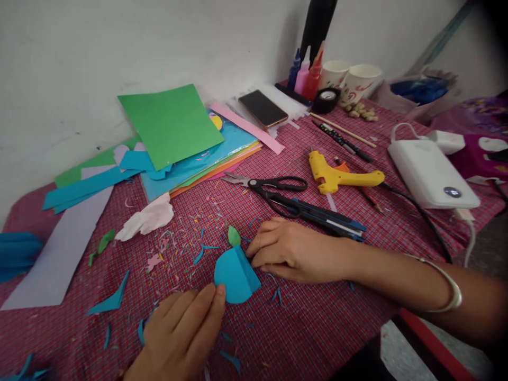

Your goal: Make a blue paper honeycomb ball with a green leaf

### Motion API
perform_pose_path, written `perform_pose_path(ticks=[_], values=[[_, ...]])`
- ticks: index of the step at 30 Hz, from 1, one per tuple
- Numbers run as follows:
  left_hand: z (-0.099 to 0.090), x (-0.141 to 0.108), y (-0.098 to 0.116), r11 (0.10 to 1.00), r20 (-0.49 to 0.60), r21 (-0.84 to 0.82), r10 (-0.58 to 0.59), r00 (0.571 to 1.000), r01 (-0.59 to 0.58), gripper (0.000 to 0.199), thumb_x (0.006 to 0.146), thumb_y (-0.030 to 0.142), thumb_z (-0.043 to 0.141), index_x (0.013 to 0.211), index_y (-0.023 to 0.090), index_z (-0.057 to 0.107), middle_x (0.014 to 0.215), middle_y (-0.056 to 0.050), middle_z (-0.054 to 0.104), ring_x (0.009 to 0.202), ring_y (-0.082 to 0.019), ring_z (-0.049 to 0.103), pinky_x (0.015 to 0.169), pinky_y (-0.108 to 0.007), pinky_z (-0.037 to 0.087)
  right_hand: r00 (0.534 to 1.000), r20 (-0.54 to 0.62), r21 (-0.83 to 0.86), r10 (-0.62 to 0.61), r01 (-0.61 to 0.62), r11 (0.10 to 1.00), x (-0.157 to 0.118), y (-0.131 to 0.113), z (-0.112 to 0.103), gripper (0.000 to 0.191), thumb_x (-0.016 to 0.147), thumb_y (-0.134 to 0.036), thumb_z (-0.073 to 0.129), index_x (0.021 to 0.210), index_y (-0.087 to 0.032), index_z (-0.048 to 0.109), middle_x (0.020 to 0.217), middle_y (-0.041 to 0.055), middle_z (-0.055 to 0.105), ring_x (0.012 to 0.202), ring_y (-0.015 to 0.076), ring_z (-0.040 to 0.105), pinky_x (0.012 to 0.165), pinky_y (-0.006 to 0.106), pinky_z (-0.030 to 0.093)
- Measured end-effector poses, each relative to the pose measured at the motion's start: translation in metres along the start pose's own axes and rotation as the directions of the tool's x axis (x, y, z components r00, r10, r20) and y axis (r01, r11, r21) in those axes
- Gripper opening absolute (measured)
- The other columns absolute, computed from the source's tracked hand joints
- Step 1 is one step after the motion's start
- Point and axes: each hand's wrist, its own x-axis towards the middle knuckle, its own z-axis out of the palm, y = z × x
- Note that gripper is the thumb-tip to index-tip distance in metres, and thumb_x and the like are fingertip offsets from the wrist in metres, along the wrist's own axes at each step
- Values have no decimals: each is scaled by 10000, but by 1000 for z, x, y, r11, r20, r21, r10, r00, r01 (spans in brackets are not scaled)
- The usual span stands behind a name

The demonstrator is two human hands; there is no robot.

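A blue paper piece [234, 278], rounded on its left and creased into a raised flap on its right, lies in front of me. My left hand [182, 328] pinches its lower left edge, thumb on the near side. At its right edge, my right hand [293, 248] rests low on the cloth with fingers bent together; whatever is between the fingertips is hidden. A small green paper leaf [234, 236] touches the top of the blue piece. Black-handled scissors [273, 185] lie beyond my right hand, beside a dark blue stapler-like tool [321, 214].
Blue scraps [113, 299] and paper shreds litter the checked cloth [190, 323]. A yellow glue gun [337, 172] with a black cord lies right, near a white power bank [434, 172]. Green paper [170, 124], a phone [263, 108], paint bottles [304, 74] and paper cups [359, 82] stand or lie behind.
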Motion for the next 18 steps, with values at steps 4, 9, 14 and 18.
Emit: perform_pose_path(ticks=[4, 9, 14, 18], values=[[5, 0, 2, 999, 6, 38, -15, 1000, 14, 222, 931, 60, 474, 1052, 106, 654, 951, -90, 710, 814, -187, 606, 693, -339, 483, 1000, 3, 6, -6, 6, 1000, 0, -1, 0, 123, 929, -160, 559, 951, -154, 680, 1047, 41, 706, 970, 174, 578, 893, 340, 395], [14, 3, 6, 999, -59, 45, -19, 998, 22, 194, 898, 46, 531, 1041, 96, 651, 911, -90, 704, 762, -186, 607, 651, -334, 471, 1000, 2, -4, -7, 7, 1000, 1, -1, -1, 129, 931, -160, 557, 953, -138, 683, 1049, 48, 706, 977, 173, 578, 901, 334, 388], [11, 12, 8, 997, -17, 69, -30, 999, 31, 190, 938, 66, 472, 994, 104, 649, 863, -69, 712, 735, -180, 616, 642, -325, 456, 1000, -12, -1, -7, 7, 1000, 0, 0, 0, 124, 929, -168, 565, 952, -157, 686, 1045, 47, 709, 972, 177, 583, 895, 337, 395], [6, 16, 9, 996, 33, 91, -8, 999, 5, 217, 945, 61, 451, 1006, 118, 651, 913, -69, 729, 784, -197, 634, 669, -341, 473, 1000, -16, 10, -17, 18, 1000, 0, 0, 1, 127, 925, -146, 562, 951, -156, 685, 1047, 51, 712, 968, 174, 597, 904, 340, 398]])
